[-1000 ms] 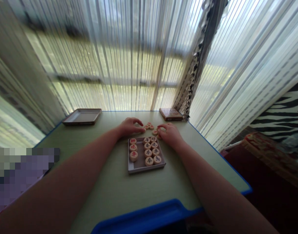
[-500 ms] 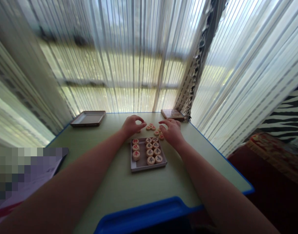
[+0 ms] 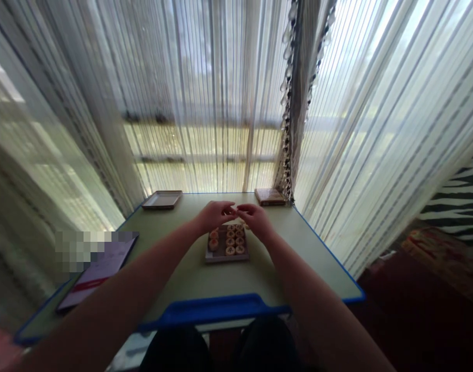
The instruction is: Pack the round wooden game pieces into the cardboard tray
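My left hand (image 3: 217, 215) and my right hand (image 3: 255, 218) meet at the fingertips just above the far edge of a shallow open box (image 3: 227, 259). Their fingers are bent and drawn together; anything between them is too small and blurred to make out. Inside the box, round xiangqi pieces stand in columns: red-marked pieces (image 3: 214, 244) on the left, dark-marked pieces (image 3: 240, 249) in two columns on the right. A bare strip runs between them. A few loose pieces (image 3: 246, 226) show beside my right hand, partly hidden by it.
An empty box lid (image 3: 162, 200) lies at the table's far left, a flat brown box (image 3: 270, 196) at the far right. A tablet-like flat object (image 3: 100, 271) rests near the left edge. The pale table (image 3: 298, 248) has a blue rim; striped curtains (image 3: 229, 93) hang behind.
My hands have come together from either side of the loose pieces, fingertips now meeting. The view has shifted, showing more of the table's near edge and my knees.
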The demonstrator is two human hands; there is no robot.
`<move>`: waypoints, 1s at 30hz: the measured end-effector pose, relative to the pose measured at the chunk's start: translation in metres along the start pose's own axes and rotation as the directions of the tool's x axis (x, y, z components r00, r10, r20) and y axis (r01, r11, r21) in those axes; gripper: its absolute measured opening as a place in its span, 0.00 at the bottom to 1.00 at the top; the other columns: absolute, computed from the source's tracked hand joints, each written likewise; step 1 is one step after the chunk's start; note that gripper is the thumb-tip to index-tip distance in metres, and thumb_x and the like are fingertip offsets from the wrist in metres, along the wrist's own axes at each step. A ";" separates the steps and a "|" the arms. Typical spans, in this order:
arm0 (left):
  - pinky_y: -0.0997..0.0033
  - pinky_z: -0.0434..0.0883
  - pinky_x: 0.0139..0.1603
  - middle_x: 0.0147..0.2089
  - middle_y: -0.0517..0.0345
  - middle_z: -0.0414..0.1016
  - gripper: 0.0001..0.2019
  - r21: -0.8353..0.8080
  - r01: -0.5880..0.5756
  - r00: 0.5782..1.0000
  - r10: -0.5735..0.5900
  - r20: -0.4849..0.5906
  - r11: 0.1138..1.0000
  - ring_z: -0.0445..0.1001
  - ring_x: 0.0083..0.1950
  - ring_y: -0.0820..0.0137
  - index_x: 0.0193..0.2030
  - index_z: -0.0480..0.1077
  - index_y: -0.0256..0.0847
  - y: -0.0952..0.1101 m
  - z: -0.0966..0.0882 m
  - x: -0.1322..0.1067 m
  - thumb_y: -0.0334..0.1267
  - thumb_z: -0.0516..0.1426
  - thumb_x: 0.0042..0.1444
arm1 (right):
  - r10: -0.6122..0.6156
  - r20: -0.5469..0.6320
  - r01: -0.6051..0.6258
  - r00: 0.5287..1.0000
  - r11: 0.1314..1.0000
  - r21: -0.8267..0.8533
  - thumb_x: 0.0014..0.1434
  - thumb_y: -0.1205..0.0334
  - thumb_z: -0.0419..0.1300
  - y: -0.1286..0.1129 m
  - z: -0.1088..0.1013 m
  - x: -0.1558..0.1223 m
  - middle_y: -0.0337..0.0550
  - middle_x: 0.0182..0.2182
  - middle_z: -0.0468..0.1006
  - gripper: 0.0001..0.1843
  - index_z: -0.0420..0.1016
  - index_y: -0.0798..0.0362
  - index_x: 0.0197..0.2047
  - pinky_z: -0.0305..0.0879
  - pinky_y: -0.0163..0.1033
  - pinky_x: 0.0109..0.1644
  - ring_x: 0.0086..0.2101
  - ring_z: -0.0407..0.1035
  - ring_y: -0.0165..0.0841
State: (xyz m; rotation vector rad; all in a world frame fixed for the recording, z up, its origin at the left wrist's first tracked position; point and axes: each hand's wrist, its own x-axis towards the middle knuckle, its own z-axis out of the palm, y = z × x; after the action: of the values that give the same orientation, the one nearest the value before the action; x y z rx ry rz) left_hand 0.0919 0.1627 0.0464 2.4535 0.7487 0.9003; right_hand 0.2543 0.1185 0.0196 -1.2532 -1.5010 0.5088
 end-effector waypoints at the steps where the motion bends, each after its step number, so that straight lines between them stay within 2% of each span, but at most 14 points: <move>1: 0.69 0.71 0.37 0.36 0.52 0.78 0.22 0.005 0.017 1.000 -0.017 -0.002 1.000 0.74 0.33 0.69 0.48 0.69 0.34 0.004 0.000 -0.007 0.43 0.58 0.47 | 0.013 0.014 -0.013 1.000 1.000 0.019 0.48 0.56 0.59 0.002 0.002 -0.001 0.43 0.30 0.78 0.14 0.75 0.55 0.37 0.66 0.35 0.32 0.28 0.70 0.30; 3: 0.69 0.72 0.37 0.37 0.51 0.77 0.21 0.013 0.064 0.997 -0.063 -0.042 0.998 0.74 0.33 0.69 0.47 0.69 0.34 0.011 0.000 -0.023 0.42 0.58 0.46 | 0.003 0.062 -0.004 0.998 1.000 0.009 0.48 0.56 0.59 0.005 0.005 -0.004 0.42 0.27 0.78 0.13 0.75 0.55 0.34 0.65 0.34 0.30 0.26 0.70 0.30; 6: 0.68 0.72 0.37 0.38 0.50 0.77 0.22 -0.031 0.154 0.974 -0.157 -0.162 0.988 0.75 0.35 0.68 0.48 0.69 0.34 0.021 -0.001 -0.049 0.41 0.59 0.45 | -0.101 0.094 0.112 0.990 0.987 -0.119 0.51 0.57 0.56 0.004 0.003 -0.013 0.42 0.24 0.77 0.11 0.76 0.55 0.30 0.63 0.34 0.30 0.25 0.68 0.29; 9: 0.69 0.72 0.36 0.39 0.49 0.77 0.21 -0.112 0.231 0.907 -0.255 -0.336 0.967 0.74 0.35 0.69 0.46 0.70 0.34 0.025 -0.005 -0.078 0.42 0.59 0.45 | -0.267 0.025 0.261 0.963 0.916 -0.303 0.51 0.60 0.55 -0.004 -0.005 -0.020 0.42 0.25 0.76 0.11 0.77 0.54 0.31 0.61 0.35 0.32 0.25 0.66 0.29; 11: 0.70 0.71 0.36 0.39 0.49 0.77 0.20 -0.165 0.267 0.850 -0.313 -0.423 0.949 0.73 0.35 0.69 0.43 0.72 0.34 0.025 -0.008 -0.098 0.44 0.59 0.45 | -0.334 -0.016 0.311 0.942 0.892 -0.327 0.50 0.61 0.55 -0.011 -0.010 -0.021 0.43 0.28 0.76 0.12 0.76 0.55 0.35 0.61 0.35 0.33 0.26 0.66 0.29; 13: 0.72 0.70 0.32 0.37 0.50 0.77 0.20 -0.237 0.320 0.810 -0.395 -0.434 0.917 0.73 0.32 0.70 0.41 0.73 0.34 0.026 -0.010 -0.115 0.47 0.59 0.45 | -0.336 0.009 0.325 0.942 0.901 -0.287 0.50 0.61 0.55 -0.020 -0.008 -0.023 0.43 0.31 0.76 0.14 0.75 0.55 0.39 0.61 0.35 0.34 0.27 0.65 0.29; 15: 0.73 0.69 0.29 0.35 0.49 0.77 0.20 -0.272 0.373 0.773 -0.459 -0.438 0.887 0.73 0.29 0.70 0.39 0.73 0.33 0.026 -0.008 -0.127 0.49 0.58 0.45 | -0.277 0.044 0.280 0.960 0.932 -0.229 0.51 0.61 0.54 -0.031 0.000 -0.031 0.43 0.30 0.76 0.14 0.75 0.55 0.39 0.62 0.35 0.35 0.27 0.65 0.29; 17: 0.73 0.69 0.29 0.36 0.49 0.77 0.21 -0.267 0.365 0.773 -0.451 -0.446 0.892 0.73 0.30 0.70 0.39 0.73 0.33 0.026 -0.005 -0.133 0.49 0.58 0.45 | -0.267 0.052 0.272 0.962 0.942 -0.199 0.52 0.62 0.54 -0.041 0.012 -0.047 0.42 0.30 0.76 0.14 0.75 0.54 0.40 0.62 0.37 0.39 0.30 0.66 0.31; 20: 0.72 0.70 0.31 0.37 0.50 0.77 0.20 -0.193 0.297 0.849 -0.351 -0.394 0.935 0.73 0.31 0.70 0.40 0.73 0.35 0.025 0.001 -0.134 0.49 0.57 0.46 | -0.308 -0.059 0.287 0.950 0.930 -0.230 0.52 0.62 0.54 -0.050 0.028 -0.080 0.43 0.34 0.75 0.13 0.75 0.52 0.40 0.59 0.40 0.46 0.37 0.66 0.34; 22: 0.71 0.71 0.34 0.38 0.50 0.77 0.18 -0.103 0.257 0.877 -0.276 -0.392 0.961 0.73 0.32 0.70 0.39 0.73 0.36 0.024 0.004 -0.132 0.48 0.56 0.48 | -0.328 -0.101 0.291 0.939 0.918 -0.269 0.51 0.61 0.56 -0.050 0.032 -0.100 0.45 0.38 0.74 0.11 0.76 0.51 0.38 0.57 0.42 0.49 0.42 0.64 0.36; 26: 0.70 0.71 0.37 0.39 0.51 0.76 0.15 0.091 0.215 0.877 -0.151 -0.456 0.972 0.73 0.34 0.70 0.40 0.73 0.38 0.026 0.006 -0.133 0.46 0.54 0.52 | -0.326 -0.132 0.258 0.936 0.892 -0.372 0.51 0.61 0.56 -0.047 0.025 -0.124 0.47 0.43 0.71 0.14 0.75 0.51 0.42 0.54 0.44 0.52 0.44 0.62 0.37; 28: 0.68 0.71 0.39 0.38 0.52 0.76 0.15 0.198 0.207 0.870 -0.088 -0.485 0.958 0.73 0.35 0.69 0.41 0.72 0.38 0.032 0.007 -0.136 0.45 0.55 0.52 | -0.326 -0.094 0.255 0.941 0.862 -0.438 0.52 0.61 0.56 -0.048 0.022 -0.128 0.46 0.42 0.71 0.14 0.74 0.50 0.43 0.55 0.43 0.50 0.43 0.62 0.37; 30: 0.65 0.69 0.44 0.39 0.51 0.76 0.13 0.337 0.144 0.891 0.026 -0.453 0.931 0.72 0.39 0.67 0.42 0.71 0.38 0.039 0.008 -0.138 0.43 0.54 0.53 | -0.357 -0.030 0.298 0.934 0.821 -0.487 0.53 0.61 0.55 -0.050 0.021 -0.129 0.44 0.43 0.72 0.15 0.74 0.48 0.45 0.55 0.42 0.50 0.43 0.61 0.37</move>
State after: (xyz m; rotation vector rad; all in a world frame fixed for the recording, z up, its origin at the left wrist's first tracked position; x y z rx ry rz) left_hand 0.0211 0.0467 -0.0012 2.5291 1.2436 1.4503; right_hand 0.1983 -0.0080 -0.0039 -1.3215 -1.7538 -0.1828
